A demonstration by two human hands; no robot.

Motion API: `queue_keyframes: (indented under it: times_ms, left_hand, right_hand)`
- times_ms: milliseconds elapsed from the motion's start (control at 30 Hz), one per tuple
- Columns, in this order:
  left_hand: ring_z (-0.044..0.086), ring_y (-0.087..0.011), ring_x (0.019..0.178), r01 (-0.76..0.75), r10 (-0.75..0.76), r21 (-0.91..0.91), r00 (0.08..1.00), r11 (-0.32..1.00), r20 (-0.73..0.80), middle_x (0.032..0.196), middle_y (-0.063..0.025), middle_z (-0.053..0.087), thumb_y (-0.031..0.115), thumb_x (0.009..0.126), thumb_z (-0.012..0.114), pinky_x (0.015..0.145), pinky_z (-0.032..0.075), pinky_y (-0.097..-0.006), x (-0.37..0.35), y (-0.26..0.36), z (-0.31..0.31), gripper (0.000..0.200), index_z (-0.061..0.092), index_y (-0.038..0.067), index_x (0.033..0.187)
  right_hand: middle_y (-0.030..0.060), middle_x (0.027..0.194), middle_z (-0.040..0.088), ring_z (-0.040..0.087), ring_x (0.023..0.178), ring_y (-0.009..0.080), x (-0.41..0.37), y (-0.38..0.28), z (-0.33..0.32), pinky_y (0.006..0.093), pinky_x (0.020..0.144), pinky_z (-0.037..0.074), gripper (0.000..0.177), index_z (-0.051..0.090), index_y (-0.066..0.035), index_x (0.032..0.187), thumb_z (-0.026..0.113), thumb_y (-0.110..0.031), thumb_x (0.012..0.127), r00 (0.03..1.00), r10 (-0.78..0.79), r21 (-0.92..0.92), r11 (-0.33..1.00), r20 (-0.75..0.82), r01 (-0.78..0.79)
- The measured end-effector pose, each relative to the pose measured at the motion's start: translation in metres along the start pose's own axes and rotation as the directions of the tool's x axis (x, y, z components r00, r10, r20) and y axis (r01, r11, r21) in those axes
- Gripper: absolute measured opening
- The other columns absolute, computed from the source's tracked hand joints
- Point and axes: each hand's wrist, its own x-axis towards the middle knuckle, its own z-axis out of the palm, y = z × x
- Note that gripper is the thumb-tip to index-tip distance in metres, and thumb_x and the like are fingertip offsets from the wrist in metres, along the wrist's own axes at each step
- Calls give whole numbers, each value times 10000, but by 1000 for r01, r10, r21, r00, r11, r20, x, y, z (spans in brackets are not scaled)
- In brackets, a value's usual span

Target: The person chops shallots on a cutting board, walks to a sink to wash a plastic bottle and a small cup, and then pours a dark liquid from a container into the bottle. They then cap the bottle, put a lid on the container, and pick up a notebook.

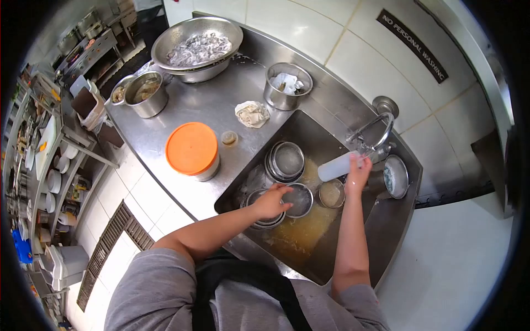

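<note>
In the steel sink (331,243), my right hand (359,172) is wrapped round a translucent white cylindrical container (335,166), tilted on its side just below the tap (381,132). My left hand (270,203) reaches over stacked metal bowls (265,222), its fingers spread at the near rim of a small metal bowl (299,199). Behind that, another stack of round metal bowls (288,159) sits in the sink. A small round container (331,194) with cloudy liquid lies below my right hand. Yellowish water (301,234) covers part of the sink floor.
Left of the sink, the steel counter (221,94) holds an orange-lidded tub (191,148), a small cup (229,138), a crumpled cloth (252,114), metal pots (146,95) and a large colander (197,47). A metal bowl (396,176) leans at the sink's right edge.
</note>
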Motion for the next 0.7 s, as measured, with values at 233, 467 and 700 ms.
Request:
queue_keyframes:
  times_ms: [233, 467, 700]
  left_hand:
    - [461, -403, 1297, -173, 97, -242, 951, 955, -294, 1398, -234, 448, 224, 785, 789, 1078, 404, -434, 20, 62, -4, 841, 325, 121, 1478]
    - [543, -381, 1208, -348, 348, -63, 938, 936, -12, 1348, -179, 497, 195, 730, 792, 977, 488, -467, -13, 69, -21, 810, 382, 178, 1428]
    - [547, -360, 1182, -634, 546, -70, 712, 770, -442, 1346, -159, 481, 166, 656, 830, 976, 483, -428, -71, 101, -227, 859, 394, 119, 1394]
  right_hand:
    - [95, 1302, 584, 611, 1120, 283, -106, 38, -20, 460, 939, 530, 493, 496, -94, 1346, 441, -465, 1025, 708, 570, 587, 427, 416, -688]
    - [51, 1339, 563, 538, 1259, 238, -217, -15, 47, 416, 1001, 497, 514, 452, -158, 1427, 480, -447, 1003, 753, 152, 697, 295, 641, -653]
    - [9, 1373, 513, 578, 1082, 203, -233, 20, 48, 401, 822, 522, 678, 412, -187, 1422, 687, -490, 882, 657, 662, 360, 551, 361, -753]
